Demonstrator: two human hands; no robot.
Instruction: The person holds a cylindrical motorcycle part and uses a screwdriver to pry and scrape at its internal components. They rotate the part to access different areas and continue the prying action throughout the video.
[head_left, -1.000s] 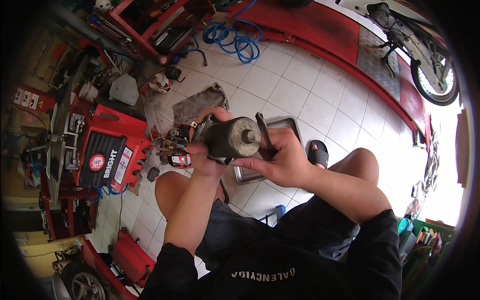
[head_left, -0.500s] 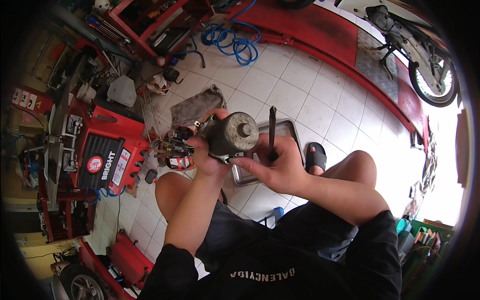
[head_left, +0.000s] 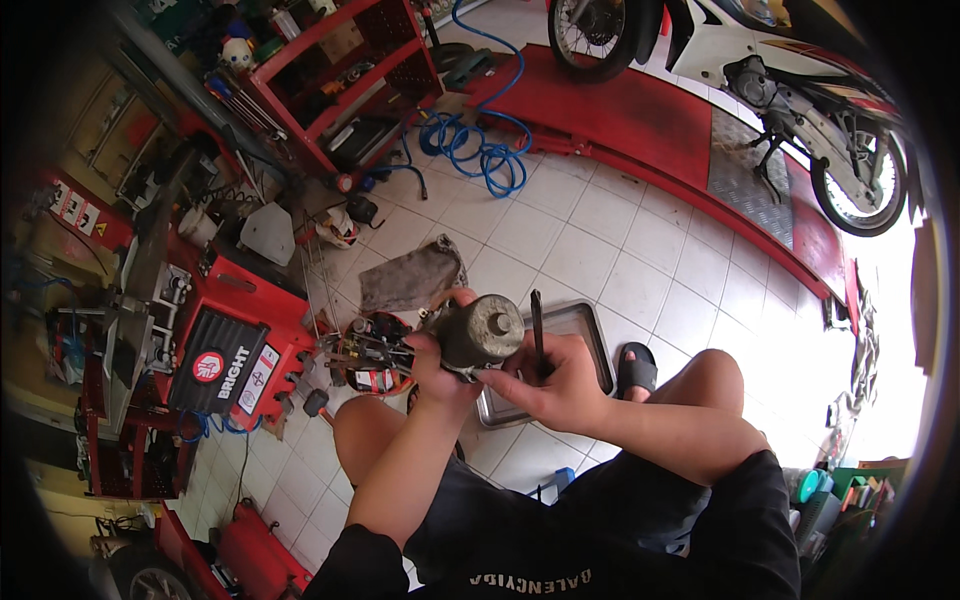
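Note:
A dark, grimy metal cylinder (head_left: 466,340) with a round raised boss on its end is gripped by my left hand (head_left: 440,370) around its flanged lower side. My right hand (head_left: 556,388) has its thumb at the flange and its fingers closed around a dark, slim tool (head_left: 538,310) standing upright beside the cylinder; the tool's type is unclear. A metal tray (head_left: 598,345) lies on the floor beneath my hands, with a dirty grey cloth (head_left: 405,275) beyond them and a jumble of tools and parts (head_left: 370,370) to their left.
A red machine (head_left: 240,300) and racks stand at the left, a red tool cart (head_left: 345,75) at the back beside a coiled blue hose (head_left: 480,150). A motorcycle (head_left: 760,85) stands on a red lift platform (head_left: 610,100) at back right. Tiled floor (head_left: 570,240) surrounds my bent legs.
The view has tilted, so the room, hands and cylinder appear lower. The dark tool in my right hand stands more upright than a second ago; both hands keep their grip.

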